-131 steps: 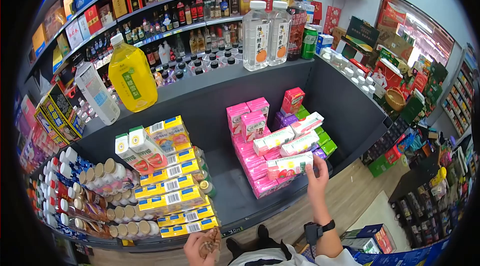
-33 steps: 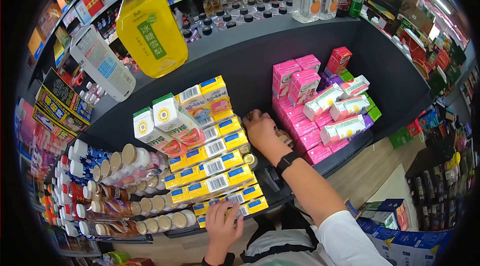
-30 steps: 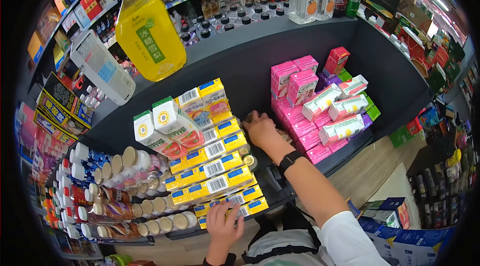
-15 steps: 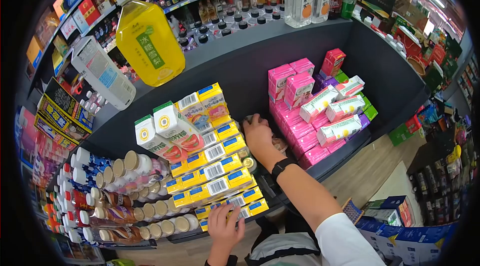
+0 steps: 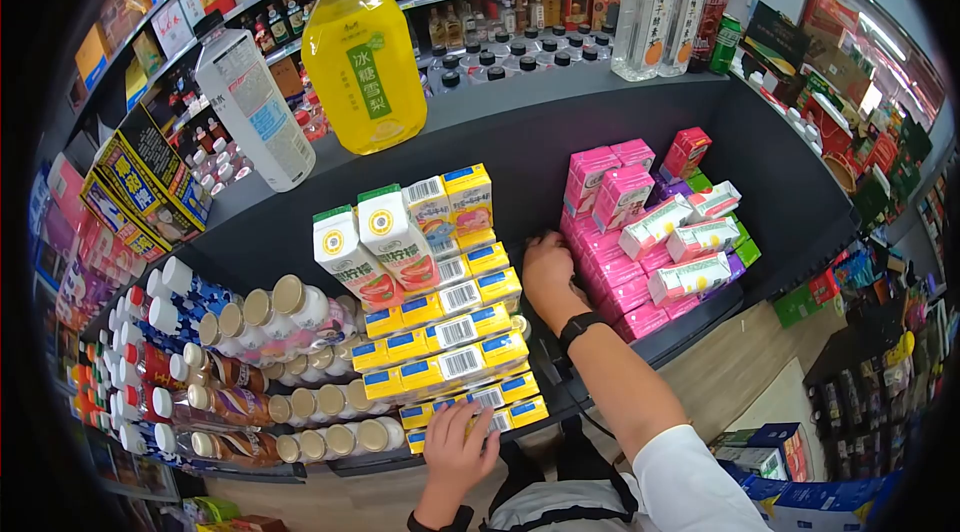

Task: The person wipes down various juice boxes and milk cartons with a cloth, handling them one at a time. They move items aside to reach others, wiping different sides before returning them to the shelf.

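My right hand (image 5: 549,269) reaches down into the dark gap between the yellow cartons (image 5: 460,332) and the stacked pink cartons (image 5: 612,267). Its fingers point into the gap and are mostly hidden, so what they touch cannot be made out. Near the front edge of the shelf, my left hand (image 5: 461,447) lies with fingers spread on the lowest yellow cartons. Two white-and-green juice cartons (image 5: 392,232) lean on top of the yellow stack. Several pale small cartons (image 5: 690,277) lie across the pink ones.
A large yellow drink bottle (image 5: 365,62), a grey-white bottle (image 5: 262,117) and clear bottles (image 5: 645,22) stand on the rear ledge (image 5: 500,102). Rows of capped bottles (image 5: 290,307) fill the left side. Blue boxes (image 5: 830,502) sit on the floor at right.
The view has shifted, so the shelf and goods appear farther right. My right hand sits slightly closer to the pink cartons, still in the gap. My left hand stays on the yellow cartons.
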Motion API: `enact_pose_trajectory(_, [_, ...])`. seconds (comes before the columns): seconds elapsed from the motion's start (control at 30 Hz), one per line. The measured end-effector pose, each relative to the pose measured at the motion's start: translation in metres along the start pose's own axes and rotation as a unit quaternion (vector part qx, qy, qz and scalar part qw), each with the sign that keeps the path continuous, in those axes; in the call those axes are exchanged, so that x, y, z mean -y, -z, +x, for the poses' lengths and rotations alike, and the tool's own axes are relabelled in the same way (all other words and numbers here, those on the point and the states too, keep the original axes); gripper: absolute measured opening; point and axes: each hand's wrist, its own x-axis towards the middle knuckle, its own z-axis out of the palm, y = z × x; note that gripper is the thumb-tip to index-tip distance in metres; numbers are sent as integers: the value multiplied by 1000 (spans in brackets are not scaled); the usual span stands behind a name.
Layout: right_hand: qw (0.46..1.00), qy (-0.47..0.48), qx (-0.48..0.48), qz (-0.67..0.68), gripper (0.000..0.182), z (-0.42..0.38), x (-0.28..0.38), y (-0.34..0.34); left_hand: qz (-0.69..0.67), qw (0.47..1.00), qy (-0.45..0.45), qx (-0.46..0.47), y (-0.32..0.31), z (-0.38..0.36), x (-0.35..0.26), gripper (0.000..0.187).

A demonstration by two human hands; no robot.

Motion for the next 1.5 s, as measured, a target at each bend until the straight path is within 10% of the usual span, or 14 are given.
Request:
enact_pose_trajectory(0.33, [993, 72, 30, 90, 25, -84, -31, 36, 5, 1000, -9, -7, -3, -2, 2, 33])
enact_pose_trajectory(1.03, [961, 227, -59, 148, 21, -10, -22, 2, 37, 999, -4, 11, -3, -5, 1, 32])
enact_pose_trajectory(1.5, [994, 61, 61, 67, 26, -2, -13, 24, 5, 1000, 1, -22, -2, -1, 0, 29])
